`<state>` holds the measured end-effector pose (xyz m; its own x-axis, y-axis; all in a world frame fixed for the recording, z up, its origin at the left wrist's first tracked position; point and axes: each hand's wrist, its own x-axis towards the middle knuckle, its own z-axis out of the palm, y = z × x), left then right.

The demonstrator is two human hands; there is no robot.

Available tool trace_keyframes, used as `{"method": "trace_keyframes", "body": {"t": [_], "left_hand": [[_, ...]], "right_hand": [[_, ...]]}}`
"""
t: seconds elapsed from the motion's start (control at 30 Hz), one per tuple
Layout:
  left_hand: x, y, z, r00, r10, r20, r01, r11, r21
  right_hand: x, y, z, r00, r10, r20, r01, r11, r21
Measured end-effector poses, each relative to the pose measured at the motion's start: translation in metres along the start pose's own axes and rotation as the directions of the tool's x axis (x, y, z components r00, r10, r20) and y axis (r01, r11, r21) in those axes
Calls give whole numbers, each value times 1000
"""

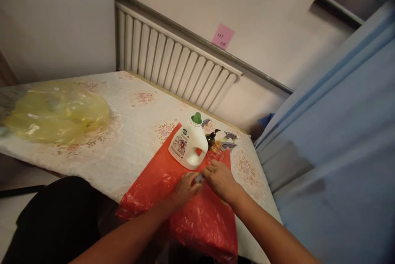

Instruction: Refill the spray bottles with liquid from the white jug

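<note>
Both my hands meet over a red plastic bag that hangs over the table's front edge. Pinched in my left hand is a small pale grey piece, too hidden to name. My right hand is closed on the piece's other end, fingers bent over it. Just beyond stands a white jug with a green cap, on the red bag. Beside the jug are a clear bottle, grey spray heads and a dark pump bottle, partly overlapping.
A yellow plastic bag lies on the left of the flowered tablecloth. Behind the table are a white radiator and a wall with a pink note. A blue curtain hangs close on the right.
</note>
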<state>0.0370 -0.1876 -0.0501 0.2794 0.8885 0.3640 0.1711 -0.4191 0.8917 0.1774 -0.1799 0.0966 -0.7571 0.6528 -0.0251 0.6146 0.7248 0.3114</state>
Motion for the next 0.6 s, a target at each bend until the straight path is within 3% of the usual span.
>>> {"method": "trace_keyframes", "body": {"t": [0.1,0.2,0.3,0.47,0.6], "left_hand": [[-1,2,-1,999,-3,-34,3,1000,-6],[-2,6,-2,999,21,-32,-22,1000,-19],[-1,8,-3,999,50,-9,-50,998,-36],[0,1,-1,999,44,-17,-44,999,-13],[1,-4,2,999,50,-19,-50,999,-7]], "right_hand": [[3,-13,4,991,134,21,-134,991,7],[5,-25,4,953,303,23,-303,953,24],[5,-23,-2,933,357,51,-361,928,92],[-7,8,-16,966,247,77,-258,945,202],[-16,20,-18,1000,17,-9,-13,949,314]]}}
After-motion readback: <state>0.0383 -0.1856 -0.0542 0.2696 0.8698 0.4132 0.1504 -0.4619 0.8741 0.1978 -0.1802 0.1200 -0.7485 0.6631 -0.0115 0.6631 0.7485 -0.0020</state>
